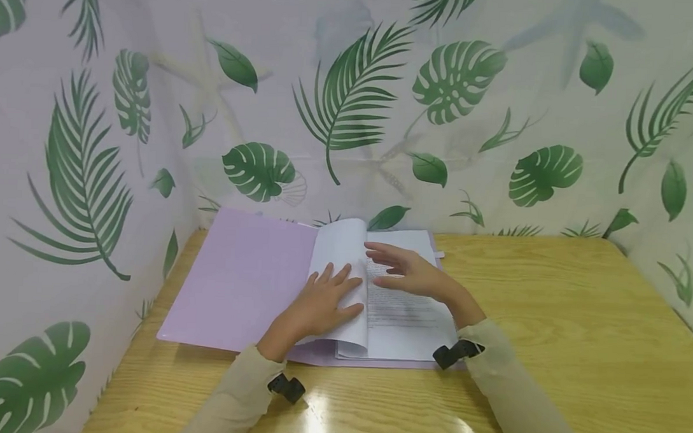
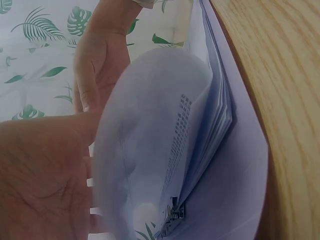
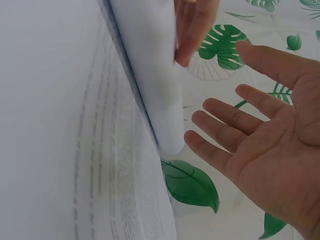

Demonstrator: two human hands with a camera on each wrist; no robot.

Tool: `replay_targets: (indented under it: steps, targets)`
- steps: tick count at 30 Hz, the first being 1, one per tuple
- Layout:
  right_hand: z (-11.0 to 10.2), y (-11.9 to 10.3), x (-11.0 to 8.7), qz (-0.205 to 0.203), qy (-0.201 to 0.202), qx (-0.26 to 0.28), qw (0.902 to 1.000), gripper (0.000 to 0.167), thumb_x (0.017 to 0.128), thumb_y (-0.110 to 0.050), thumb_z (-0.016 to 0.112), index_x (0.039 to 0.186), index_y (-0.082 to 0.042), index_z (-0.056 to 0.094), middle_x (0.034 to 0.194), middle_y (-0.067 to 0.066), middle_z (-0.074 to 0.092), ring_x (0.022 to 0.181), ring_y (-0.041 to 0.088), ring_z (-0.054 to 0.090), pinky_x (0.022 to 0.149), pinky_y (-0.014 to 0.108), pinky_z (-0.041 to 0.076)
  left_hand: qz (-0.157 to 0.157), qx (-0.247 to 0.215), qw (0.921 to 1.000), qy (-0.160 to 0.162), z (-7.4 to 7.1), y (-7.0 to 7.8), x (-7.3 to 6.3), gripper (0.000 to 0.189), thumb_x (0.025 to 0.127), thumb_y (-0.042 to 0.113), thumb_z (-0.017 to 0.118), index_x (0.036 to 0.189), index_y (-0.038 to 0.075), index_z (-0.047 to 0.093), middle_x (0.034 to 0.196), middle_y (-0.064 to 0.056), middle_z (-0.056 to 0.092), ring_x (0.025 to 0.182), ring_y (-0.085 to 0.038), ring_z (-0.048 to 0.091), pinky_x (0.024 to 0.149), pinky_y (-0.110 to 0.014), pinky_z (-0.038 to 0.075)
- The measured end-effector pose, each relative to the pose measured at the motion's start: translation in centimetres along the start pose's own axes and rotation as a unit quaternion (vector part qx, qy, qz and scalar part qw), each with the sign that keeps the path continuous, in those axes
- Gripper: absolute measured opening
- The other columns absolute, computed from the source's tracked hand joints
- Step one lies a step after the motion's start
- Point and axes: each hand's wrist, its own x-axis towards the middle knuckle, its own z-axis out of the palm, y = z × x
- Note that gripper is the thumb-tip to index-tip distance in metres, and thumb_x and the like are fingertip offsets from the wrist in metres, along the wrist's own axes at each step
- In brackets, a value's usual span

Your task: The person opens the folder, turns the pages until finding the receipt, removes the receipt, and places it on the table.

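A lilac folder (image 1: 235, 276) lies opened flat, its cover turned to the left. Inside it is a stack of printed paper sheets (image 1: 406, 314), and a curled page (image 1: 340, 238) bows over toward the left. My left hand (image 1: 320, 308) rests on that page with its fingers spread. Over the printed sheets hovers my right hand (image 1: 416, 273), its fingers extended toward the page's bent edge; in the right wrist view its palm (image 3: 280, 155) holds nothing. The left wrist view shows a metal clip (image 2: 174, 214) at the folder's spine, beneath the raised page.
The folder lies on a wooden table (image 1: 566, 326) that extends to the right. Behind and to the left hangs a pale cloth (image 1: 373, 103) printed with green leaves. Dark bands with small black devices (image 1: 286, 388) are strapped at both wrists. A small tab (image 1: 439, 254) sticks out at the folder's right edge.
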Motion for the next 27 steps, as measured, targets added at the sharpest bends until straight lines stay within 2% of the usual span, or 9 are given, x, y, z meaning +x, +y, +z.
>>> replay_targets:
  steps: [6, 12, 15, 20, 27]
  targets:
    - [-1.5, 0.6, -0.5, 0.021, 0.041, -0.012, 0.9988, 0.072, 0.097, -0.019, 0.071, 0.158, -0.009, 0.035, 0.159, 0.022, 0.041, 0.146, 0.043, 0.042, 0.115, 0.057, 0.041, -0.001, -0.003, 0.9998, 0.018, 0.3, -0.1, 0.0, 0.071, 0.099, 0.052, 0.060, 0.156, 0.015, 0.041, 0.169, -0.015, 0.023, 0.157, -0.043, 0.016, 0.125, -0.063, 0.018]
    - [-3.1, 0.7, -1.3, 0.053, 0.077, -0.008, 0.9956, 0.067, 0.099, -0.021, 0.069, 0.157, -0.010, 0.037, 0.155, 0.022, 0.047, 0.144, 0.042, 0.045, 0.116, 0.056, 0.041, 0.014, -0.018, 0.9988, 0.044, 0.9, 0.2, 0.5, 0.072, 0.100, 0.050, 0.059, 0.159, 0.015, 0.036, 0.170, -0.012, 0.019, 0.157, -0.040, 0.016, 0.126, -0.061, 0.019]
    - [-3.6, 0.8, -1.5, 0.063, 0.083, -0.002, 0.9946, 0.067, 0.100, -0.024, 0.068, 0.157, -0.012, 0.037, 0.154, 0.021, 0.049, 0.144, 0.042, 0.046, 0.115, 0.056, 0.042, 0.026, -0.031, 0.9982, 0.044, 1.4, 0.5, 0.7, 0.071, 0.102, 0.052, 0.055, 0.160, 0.016, 0.035, 0.171, -0.011, 0.016, 0.158, -0.039, 0.016, 0.126, -0.060, 0.020]
    - [-4.0, 1.1, -1.7, 0.067, 0.085, 0.006, 0.9941, 0.065, 0.101, -0.026, 0.066, 0.158, -0.014, 0.037, 0.154, 0.021, 0.049, 0.144, 0.041, 0.046, 0.114, 0.057, 0.043, 0.041, -0.028, 0.9984, 0.028, 2.0, 1.0, 0.7, 0.074, 0.101, 0.058, 0.052, 0.161, 0.020, 0.032, 0.172, -0.009, 0.013, 0.158, -0.037, 0.013, 0.126, -0.059, 0.021]
    - [-4.4, 1.4, -2.1, 0.079, 0.101, 0.007, 0.9918, 0.063, 0.102, -0.024, 0.063, 0.158, -0.012, 0.037, 0.153, 0.021, 0.051, 0.143, 0.042, 0.047, 0.114, 0.059, 0.042, 0.058, -0.021, 0.9976, 0.032, 2.0, 1.2, 0.7, 0.077, 0.100, 0.060, 0.053, 0.162, 0.021, 0.030, 0.173, -0.008, 0.010, 0.159, -0.035, 0.009, 0.127, -0.059, 0.019]
